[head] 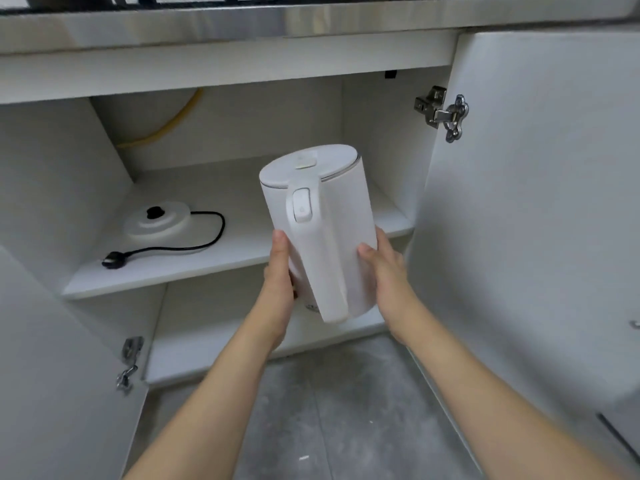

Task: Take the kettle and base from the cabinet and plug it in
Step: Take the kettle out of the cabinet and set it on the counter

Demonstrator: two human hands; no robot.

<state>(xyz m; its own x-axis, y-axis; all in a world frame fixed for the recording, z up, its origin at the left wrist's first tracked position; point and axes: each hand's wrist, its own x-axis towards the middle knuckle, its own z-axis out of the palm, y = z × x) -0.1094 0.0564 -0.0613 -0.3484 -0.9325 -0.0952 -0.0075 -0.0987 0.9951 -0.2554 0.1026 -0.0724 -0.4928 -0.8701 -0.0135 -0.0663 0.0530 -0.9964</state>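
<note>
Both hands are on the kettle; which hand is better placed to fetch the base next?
Left, probably. The base lies on the shelf's left side, nearer the left hand; the right hand could keep the kettle.

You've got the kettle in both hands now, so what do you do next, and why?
Probably lift the kettle up onto the counter above. Both the left hand and right hand grip its sides, so neither is free. The base, with its cord and plug, lies on the shelf and needs a free hand.
</note>
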